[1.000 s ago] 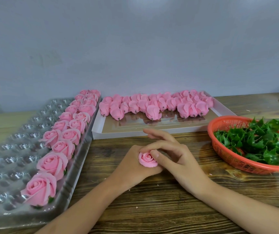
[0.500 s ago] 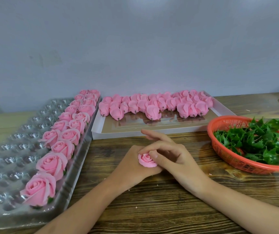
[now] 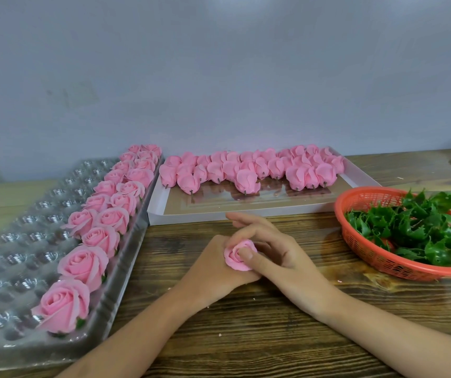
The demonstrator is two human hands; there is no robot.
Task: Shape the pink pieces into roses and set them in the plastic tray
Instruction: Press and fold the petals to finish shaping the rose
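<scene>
your left hand [image 3: 213,268] holds half-shaped rose [image 3: 235,257] steady so right hand [image 3: 281,257] pinches outer petal open. plastic tray [image 3: 14,236] lies left of left hand, close for set-down; pink pieces [image 3: 246,170] wait beyond both hands.

Soft pink on the finished roses [image 3: 82,264] at the left of the frame, turning a little darker inside the folds, with a bit of green [image 3: 80,323] under the nearest ones. Clear plastic tray [image 3: 14,241] below them, patterned with rows of round cups and silver glints. Same pink on the small rose [image 3: 236,255] at the centre and on the pink pieces [image 3: 246,170] at upper middle, with dark stubs at their bases. White box [image 3: 156,205], glossy brown floor inside. Orange-red basket [image 3: 366,241] at the right, fine mesh pattern, holding dark shiny green leaves [image 3: 420,227]. Brown table [image 3: 246,336] with dark streaked wood grain. Plain pale grey-blue wall [image 3: 218,77] above.
</scene>
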